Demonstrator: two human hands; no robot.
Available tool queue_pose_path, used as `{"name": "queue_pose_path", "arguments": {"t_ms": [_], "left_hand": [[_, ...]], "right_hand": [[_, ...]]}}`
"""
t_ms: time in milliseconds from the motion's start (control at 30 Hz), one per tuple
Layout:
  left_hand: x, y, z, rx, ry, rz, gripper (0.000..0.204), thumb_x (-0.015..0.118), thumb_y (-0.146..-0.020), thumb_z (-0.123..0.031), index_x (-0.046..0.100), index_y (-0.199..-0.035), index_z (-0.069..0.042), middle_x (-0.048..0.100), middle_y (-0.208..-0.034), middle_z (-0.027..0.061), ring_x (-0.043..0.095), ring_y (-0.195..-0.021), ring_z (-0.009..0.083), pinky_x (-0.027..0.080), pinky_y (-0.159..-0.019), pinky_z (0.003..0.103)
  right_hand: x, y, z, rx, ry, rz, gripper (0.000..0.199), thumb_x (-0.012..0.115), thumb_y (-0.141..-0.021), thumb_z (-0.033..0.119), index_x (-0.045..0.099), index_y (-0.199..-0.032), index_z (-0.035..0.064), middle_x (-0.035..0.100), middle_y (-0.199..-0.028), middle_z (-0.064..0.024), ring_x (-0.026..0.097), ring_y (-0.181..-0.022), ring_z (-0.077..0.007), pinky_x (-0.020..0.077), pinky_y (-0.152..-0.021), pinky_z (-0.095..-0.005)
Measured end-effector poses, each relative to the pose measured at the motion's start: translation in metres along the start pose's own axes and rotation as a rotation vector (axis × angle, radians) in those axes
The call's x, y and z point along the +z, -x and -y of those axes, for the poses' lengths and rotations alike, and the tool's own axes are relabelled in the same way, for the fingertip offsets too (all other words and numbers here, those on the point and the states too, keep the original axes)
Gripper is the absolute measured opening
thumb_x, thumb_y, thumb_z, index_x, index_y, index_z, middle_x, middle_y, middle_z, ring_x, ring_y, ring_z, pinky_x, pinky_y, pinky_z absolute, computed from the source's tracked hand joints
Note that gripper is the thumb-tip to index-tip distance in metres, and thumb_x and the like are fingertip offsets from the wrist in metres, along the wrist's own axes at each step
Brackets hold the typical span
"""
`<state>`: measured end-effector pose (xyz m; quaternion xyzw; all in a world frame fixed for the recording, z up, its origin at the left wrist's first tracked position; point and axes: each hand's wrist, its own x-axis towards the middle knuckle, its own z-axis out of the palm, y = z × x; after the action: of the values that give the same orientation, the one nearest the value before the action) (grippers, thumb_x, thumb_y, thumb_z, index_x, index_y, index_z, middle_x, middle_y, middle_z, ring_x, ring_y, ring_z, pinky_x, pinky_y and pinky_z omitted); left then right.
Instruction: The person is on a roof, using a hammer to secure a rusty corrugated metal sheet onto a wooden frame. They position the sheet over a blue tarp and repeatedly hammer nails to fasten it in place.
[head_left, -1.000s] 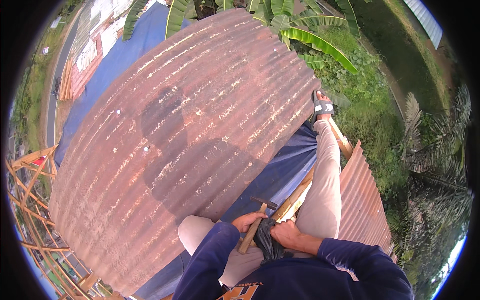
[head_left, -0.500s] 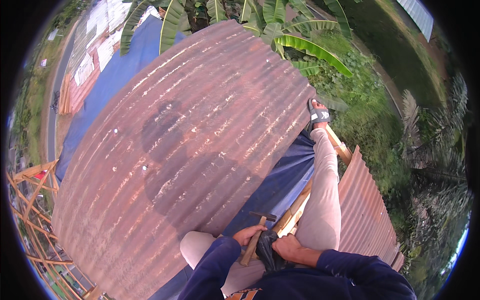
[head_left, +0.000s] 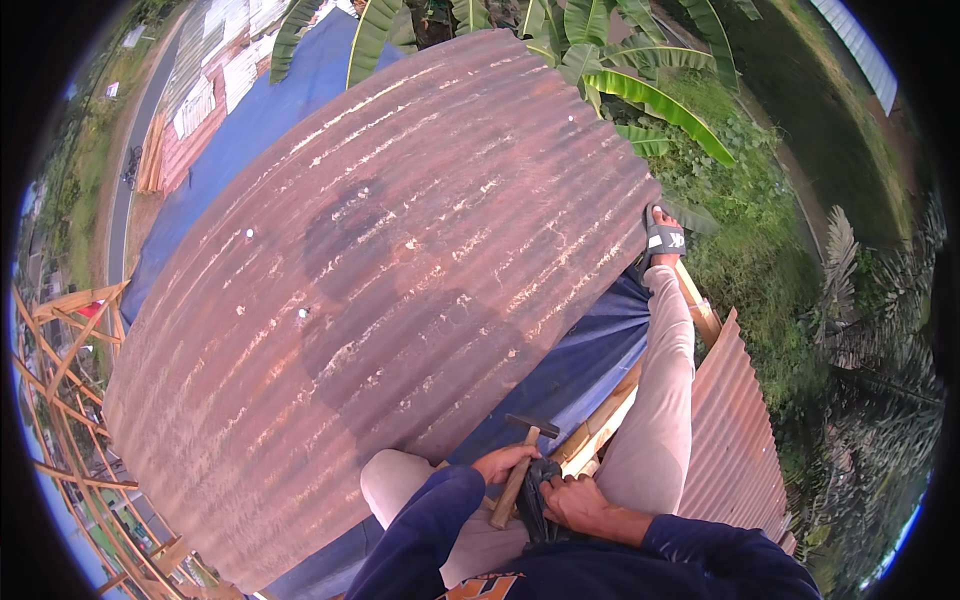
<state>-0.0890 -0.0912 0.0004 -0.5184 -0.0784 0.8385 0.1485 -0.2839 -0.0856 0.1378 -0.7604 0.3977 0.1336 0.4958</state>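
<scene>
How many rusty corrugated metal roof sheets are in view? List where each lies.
2. One large rusty corrugated metal sheet spans the roof ahead; a narrower one lies right of the outstretched leg. Others may be hidden.

Light: bright daylight, soft, no harsh glare
Shadow: a dark person-shaped shadow lies on the rusty brown wavy metal roof sheet [head_left: 400, 270]
Shine: pale streaks on the roof ridges
Edges: round fisheye view, black corners, straight lines bend near the rim
Sharpness: clear in the middle, the green palm trees [head_left: 870, 340] at the rim look smeared
</scene>
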Motion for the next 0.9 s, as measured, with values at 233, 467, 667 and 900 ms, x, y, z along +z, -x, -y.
{"name": "queue_pose_path", "arguments": {"t_ms": [233,467,667,900], "left_hand": [[0.009,0.006,-0.008,0.337,-0.295,-0.167,0.021,0.062,-0.086,-0.02,0.059,-0.103,-0.008,0.062,-0.116,0.0066,0.061,-0.103,0.02,0.05,-0.087,0.034],[0.05,0.069,-0.07,0.601,0.065,0.104,0.017,0.054,-0.089,-0.005,0.052,-0.106,-0.004,0.061,-0.113,0.0152,0.063,-0.106,0.025,0.053,-0.09,0.038],[0.066,0.084,-0.128,0.699,-0.066,-0.052,0.015,0.058,-0.091,-0.01,0.05,-0.103,-0.006,0.055,-0.088,0.0046,0.056,-0.074,0.0131,0.047,-0.063,0.028],[0.065,0.064,-0.183,0.936,-0.177,-0.481,0.034,0.057,-0.093,-0.025,0.051,-0.117,-0.002,0.056,-0.093,0.0038,0.054,-0.083,0.0151,0.046,-0.073,0.034]], "right_hand": [[-0.061,0.004,-0.012,-0.009,-0.205,0.094,0.035,0.069,-0.078,0.032,0.062,-0.088,-0.0004,0.067,-0.084,-0.0215,0.068,-0.082,-0.0358,0.0541,-0.069,-0.046],[-0.136,-0.037,-0.064,0.179,-0.181,-0.08,0.031,0.073,-0.076,0.027,0.067,-0.086,-0.0009,0.068,-0.078,-0.0231,0.068,-0.081,-0.0384,0.0539,-0.071,-0.0464],[-0.147,-0.073,-0.081,0.151,-0.303,-0.231,0.034,0.072,-0.077,0.026,0.063,-0.092,-0.0033,0.068,-0.081,-0.0244,0.068,-0.082,-0.0395,0.0532,-0.07,-0.0457],[-0.099,-0.119,-0.108,0.217,-1.19,-0.349,0.074,0.063,-0.085,0.013,0.023,-0.148,0.0032,0.066,-0.099,-0.0174,0.066,-0.077,-0.0223,0.0522,-0.065,-0.0345]]}}
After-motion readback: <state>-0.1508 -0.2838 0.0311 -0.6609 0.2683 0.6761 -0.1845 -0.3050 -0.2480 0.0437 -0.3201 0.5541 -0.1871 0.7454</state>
